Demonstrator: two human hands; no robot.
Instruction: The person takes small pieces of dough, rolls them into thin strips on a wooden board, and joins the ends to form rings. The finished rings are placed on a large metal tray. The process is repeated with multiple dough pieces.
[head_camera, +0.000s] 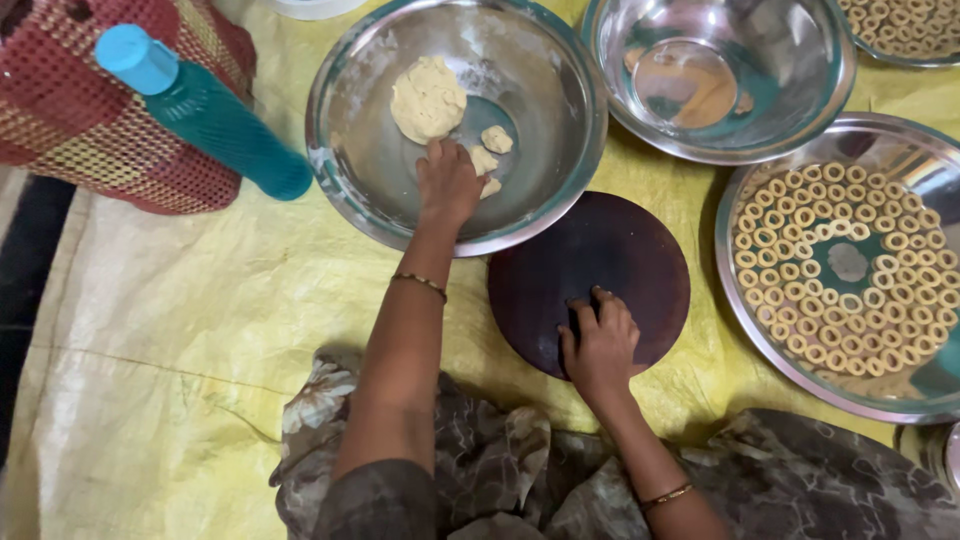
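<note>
My left hand (447, 182) reaches into a wide steel bowl (365, 150) and its fingers rest on small bits of pale dough (486, 160). A bigger flat lump of dough (428, 98) lies just beyond the fingertips. My right hand (600, 342) lies palm down on the near edge of a dark round wooden board (600, 260), fingers curled; whether anything is under them is hidden. To the right, a large steel plate (735, 290) holds several small dough rings (850, 270) laid in circles.
An empty steel bowl (720, 70) stands at the back. Another plate of rings (905, 25) sits in the far right corner. A teal bottle (205, 110) leans on a red woven basket (70, 120) at left. Everything rests on a yellow sheet (200, 320).
</note>
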